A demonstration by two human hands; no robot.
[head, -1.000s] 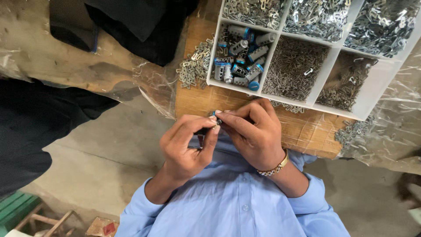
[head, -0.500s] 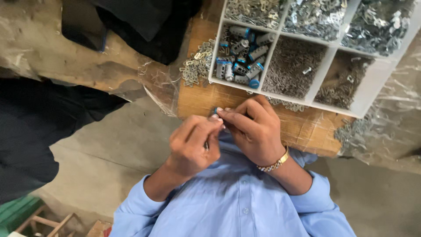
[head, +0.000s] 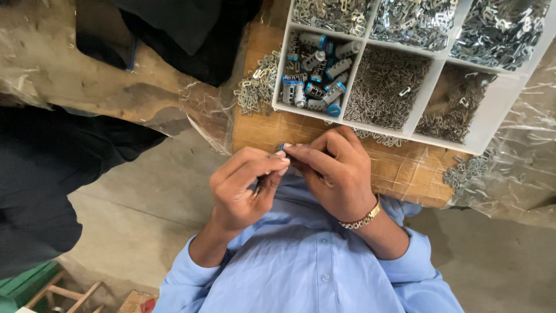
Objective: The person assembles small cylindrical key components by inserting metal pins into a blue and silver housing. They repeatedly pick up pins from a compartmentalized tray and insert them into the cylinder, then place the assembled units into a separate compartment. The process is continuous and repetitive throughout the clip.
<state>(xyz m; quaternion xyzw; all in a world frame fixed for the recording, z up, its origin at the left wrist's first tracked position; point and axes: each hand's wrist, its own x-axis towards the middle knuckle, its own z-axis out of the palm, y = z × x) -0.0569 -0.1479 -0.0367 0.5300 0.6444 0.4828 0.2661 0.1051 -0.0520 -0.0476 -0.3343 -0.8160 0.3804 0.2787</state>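
Holding both hands closer to our chest than a second ago, we note the sorting tray (head: 483, 130) sliding toward the top edge of the view while the grip itself looks unchanged. Left hand (head: 243, 188): fingertips pressed together, pinching a small blue-tipped part (head: 282, 148) just above the wooden board (head: 405, 171). Right hand (head: 336, 174): fingers closed on the same part from the other side. Part: almost wholly hidden between the fingertips, shape unclear. Tray: far compartments cut off; blue-capped cylinders (head: 315, 69) visible, loose metal clips (head: 255, 90) beside it.
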